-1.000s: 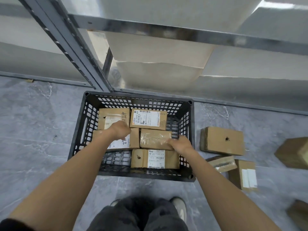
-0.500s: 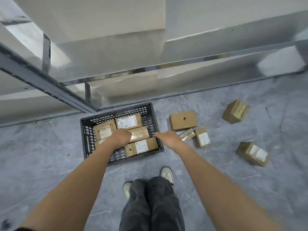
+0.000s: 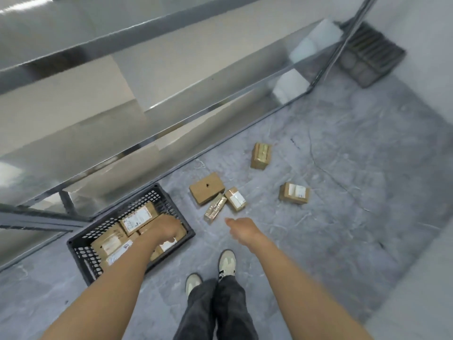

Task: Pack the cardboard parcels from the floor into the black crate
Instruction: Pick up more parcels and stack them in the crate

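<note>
The black crate (image 3: 82, 253) stands on the grey floor at the lower left, with several cardboard parcels (image 3: 138, 218) packed inside. My left hand (image 3: 164, 229) lies knuckles up on the parcels at the crate's right end; its fingers curl down out of sight. My right hand (image 3: 241, 230) hovers over bare floor right of the crate, holding nothing, fingers loosely extended toward a taped narrow parcel (image 3: 215, 208). Beside that lie a plain box (image 3: 207, 191) and a small labelled parcel (image 3: 235, 199). Two more parcels sit farther off: one on the right (image 3: 294, 193) and one farther back (image 3: 261, 155).
A metal shelf rack (image 3: 171, 133) runs diagonally behind the crate, holding large pale boxes. A dark slatted object (image 3: 370, 55) leans at the far right corner. My shoes (image 3: 226, 262) stand just right of the crate. A pale wall borders the floor on the right.
My view has risen and swung right, showing more floor parcels. My right hand has left the crate and moved right over the floor. My left hand stays on the crate's parcels.
</note>
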